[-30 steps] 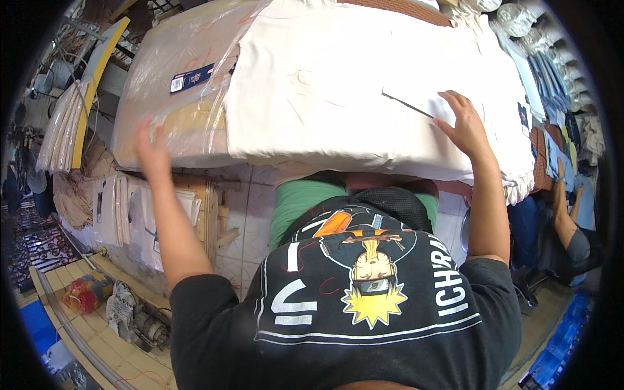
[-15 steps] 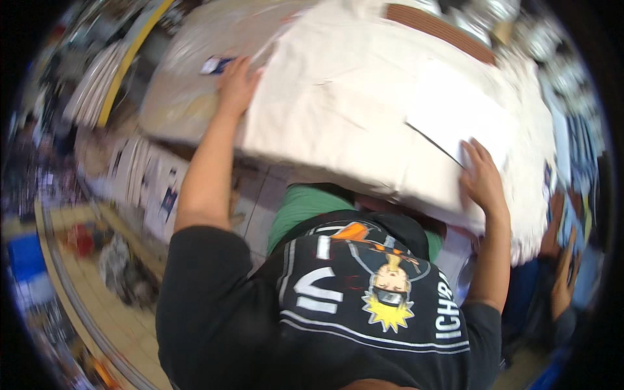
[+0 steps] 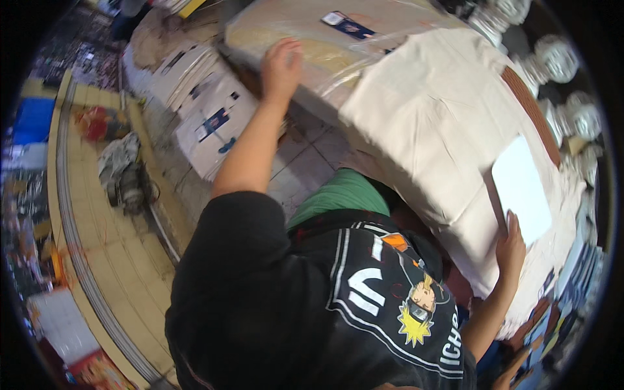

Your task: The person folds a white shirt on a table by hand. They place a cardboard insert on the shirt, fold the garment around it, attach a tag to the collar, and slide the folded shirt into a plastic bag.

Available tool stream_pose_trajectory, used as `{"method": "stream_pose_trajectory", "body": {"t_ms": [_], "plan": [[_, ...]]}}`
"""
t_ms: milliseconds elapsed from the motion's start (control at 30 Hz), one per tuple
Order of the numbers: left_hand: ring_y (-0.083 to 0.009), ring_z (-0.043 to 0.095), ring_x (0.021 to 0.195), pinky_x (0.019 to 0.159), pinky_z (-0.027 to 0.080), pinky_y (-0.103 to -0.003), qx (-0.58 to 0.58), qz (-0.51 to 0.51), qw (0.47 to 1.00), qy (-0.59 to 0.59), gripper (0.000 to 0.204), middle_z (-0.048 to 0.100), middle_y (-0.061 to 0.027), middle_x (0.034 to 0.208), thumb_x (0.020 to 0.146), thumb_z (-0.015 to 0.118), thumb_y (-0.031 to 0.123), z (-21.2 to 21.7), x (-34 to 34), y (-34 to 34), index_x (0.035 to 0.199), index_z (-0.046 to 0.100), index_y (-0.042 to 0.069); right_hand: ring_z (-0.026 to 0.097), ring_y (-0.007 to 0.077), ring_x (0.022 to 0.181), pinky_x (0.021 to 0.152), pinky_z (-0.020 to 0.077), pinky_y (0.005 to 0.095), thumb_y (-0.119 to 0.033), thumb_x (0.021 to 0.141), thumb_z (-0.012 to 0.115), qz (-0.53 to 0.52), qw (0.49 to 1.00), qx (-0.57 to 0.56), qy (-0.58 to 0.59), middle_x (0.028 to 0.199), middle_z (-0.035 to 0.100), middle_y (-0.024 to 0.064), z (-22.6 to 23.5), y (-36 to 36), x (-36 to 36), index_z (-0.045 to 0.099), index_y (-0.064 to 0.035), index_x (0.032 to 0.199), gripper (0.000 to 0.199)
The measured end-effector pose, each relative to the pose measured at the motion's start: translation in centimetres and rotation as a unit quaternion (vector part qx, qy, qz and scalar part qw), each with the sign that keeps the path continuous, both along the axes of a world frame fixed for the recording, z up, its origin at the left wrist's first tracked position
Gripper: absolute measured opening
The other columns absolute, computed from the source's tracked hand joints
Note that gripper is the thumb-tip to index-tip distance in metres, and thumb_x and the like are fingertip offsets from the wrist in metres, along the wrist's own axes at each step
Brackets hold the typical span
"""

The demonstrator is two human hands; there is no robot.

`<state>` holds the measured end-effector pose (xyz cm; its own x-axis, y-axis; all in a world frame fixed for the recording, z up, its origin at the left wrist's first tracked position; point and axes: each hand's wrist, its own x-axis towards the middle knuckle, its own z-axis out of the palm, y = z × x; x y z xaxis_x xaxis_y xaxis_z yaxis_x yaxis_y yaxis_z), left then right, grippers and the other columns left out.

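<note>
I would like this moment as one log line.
Left hand: near wrapped bundle | Right hand: at lower edge of white board | White board: on cream cloth

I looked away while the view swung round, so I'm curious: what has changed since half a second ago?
The left hand has moved off the spot beside the blue tag, left and back to the near edge of the plastic-wrapped bundle, seemingly empty. The head view has turned, too. The right hand stays at the edge of the white sheet, with the cream cloth still spread beneath.
</note>
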<state>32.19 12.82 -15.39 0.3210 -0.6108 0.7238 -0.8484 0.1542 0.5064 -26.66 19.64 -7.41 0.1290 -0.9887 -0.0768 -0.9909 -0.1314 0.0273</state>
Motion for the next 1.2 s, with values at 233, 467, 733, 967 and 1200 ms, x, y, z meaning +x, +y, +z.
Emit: {"method": "stream_pose_trajectory", "body": {"t_ms": [233,467,733,967,1200], "plan": [[-0.0196,0.057,0.104,0.093,0.042,-0.032,0.024,-0.083,0.976,0.2,0.023,0.062,-0.0074,0.112,0.09,0.057,0.018,4.2,-1.9,-1.4,0.109,0.064,0.006,0.064,0.0236,0.093,0.081,0.049,0.0326,-0.013,0.092,0.055,-0.004,0.954,-0.265,-0.14,0.104,0.066,0.0126,10.0,-3.2,0.8,0.057,-0.0078,0.121,0.03],[-0.0152,0.055,0.106,0.093,0.04,-0.027,0.137,-0.325,0.868,0.35,0.043,0.061,-0.0073,0.113,0.093,0.055,0.036,9.7,-11.0,-2.5,0.118,0.057,0.0,0.059,0.0123,0.094,0.082,0.0469,0.0256,-0.019,0.089,0.062,0.004,0.857,-0.121,-0.5,0.108,0.062,0.0065,9.4,-10.0,8.2,0.055,0.0008,0.122,0.039],[-0.0272,0.054,0.113,0.094,0.042,-0.035,0.232,-0.269,0.922,0.153,0.048,0.058,-0.0164,0.12,0.085,0.064,0.034,5.0,-11.9,-4.2,0.12,0.056,0.002,0.061,0.0161,0.089,0.081,0.0473,0.0295,-0.026,0.083,0.068,0.03,0.934,0.199,-0.296,0.097,0.066,0.0064,3.6,-19.7,13.1,0.059,-0.0071,0.12,0.042],[-0.0274,0.057,0.105,0.09,0.044,-0.035,0.273,-0.173,0.944,-0.066,0.045,0.059,-0.0176,0.115,0.081,0.067,0.027,5.6,-12.8,-2.2,0.118,0.058,0.002,0.065,0.0197,0.071,0.063,0.049,0.0299,-0.041,0.081,0.066,-0.069,0.981,-0.056,-0.175,0.075,0.065,0.0087,4.0,-15.9,10.4,0.067,-0.0034,0.093,0.04],[-0.0224,0.061,0.077,0.073,0.049,-0.032,0.359,-0.152,0.92,0.033,0.041,0.064,-0.0126,0.101,0.082,0.066,0.026,4.7,-12.4,-1.9,0.114,0.061,0.001,0.059,0.0119,0.046,0.039,0.0373,0.0226,-0.038,0.086,0.064,-0.259,0.852,0.17,-0.423,0.061,0.062,0.0051,1.0,-7.3,9.6,0.066,-0.0018,0.078,0.037]]}}
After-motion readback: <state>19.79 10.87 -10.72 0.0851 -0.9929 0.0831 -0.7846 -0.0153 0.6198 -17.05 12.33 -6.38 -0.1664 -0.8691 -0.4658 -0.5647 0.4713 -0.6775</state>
